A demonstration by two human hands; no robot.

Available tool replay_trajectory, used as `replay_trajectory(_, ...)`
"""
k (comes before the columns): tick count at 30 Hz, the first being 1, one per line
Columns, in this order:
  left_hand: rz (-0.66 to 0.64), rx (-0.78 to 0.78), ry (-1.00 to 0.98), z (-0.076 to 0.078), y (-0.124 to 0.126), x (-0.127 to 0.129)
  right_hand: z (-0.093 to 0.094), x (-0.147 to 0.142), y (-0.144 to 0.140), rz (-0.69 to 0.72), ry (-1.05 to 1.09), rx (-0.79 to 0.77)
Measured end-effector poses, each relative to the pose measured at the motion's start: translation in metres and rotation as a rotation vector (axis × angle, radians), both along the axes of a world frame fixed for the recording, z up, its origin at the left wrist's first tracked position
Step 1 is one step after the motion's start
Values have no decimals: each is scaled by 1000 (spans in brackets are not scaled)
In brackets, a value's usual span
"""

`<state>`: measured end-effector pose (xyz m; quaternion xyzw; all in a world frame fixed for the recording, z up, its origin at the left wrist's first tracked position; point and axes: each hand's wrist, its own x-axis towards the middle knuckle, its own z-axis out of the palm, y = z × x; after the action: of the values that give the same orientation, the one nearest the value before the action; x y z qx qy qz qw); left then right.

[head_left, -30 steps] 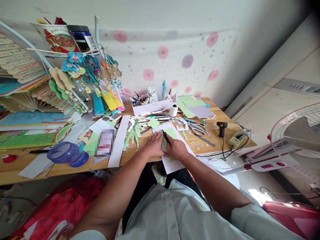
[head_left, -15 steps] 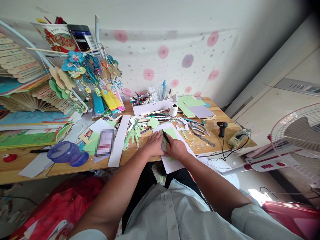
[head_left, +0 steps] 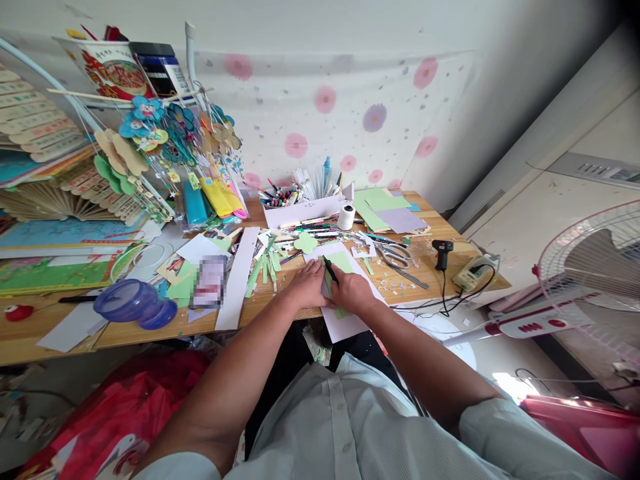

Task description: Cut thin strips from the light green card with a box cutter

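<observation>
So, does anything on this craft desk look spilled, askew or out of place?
Yes: paper scraps litter the desk near the scissors, and the white sheet under the hands overhangs the front edge. Nothing looks damaged.

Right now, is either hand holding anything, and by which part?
The right hand grips a dark pen-like tool by its lower shaft, tip on the green paper. The left hand holds nothing, pressing flat on the paper.
</observation>
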<state>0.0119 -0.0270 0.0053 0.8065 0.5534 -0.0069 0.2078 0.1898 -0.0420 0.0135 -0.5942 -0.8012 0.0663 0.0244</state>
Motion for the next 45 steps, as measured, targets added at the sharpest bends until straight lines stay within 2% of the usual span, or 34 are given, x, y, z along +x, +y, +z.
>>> replay_trajectory(7,1,5,4,0,-1,0,5,2,-7,0,9,5)
replay_trajectory(12,1,-10,8,-1,-1,1,8,7,-21,1,4,-11)
replay_trajectory(25,-17,23,-3,-4,1,2,14,33,-87,0,-15,-80)
replay_trajectory(35,-33,29,-5,-15,7,1,18,50,-132,8,-2,-109)
replay_trajectory(45,-44,14,24,-13,9,1,21,71,-177,38,4,-169)
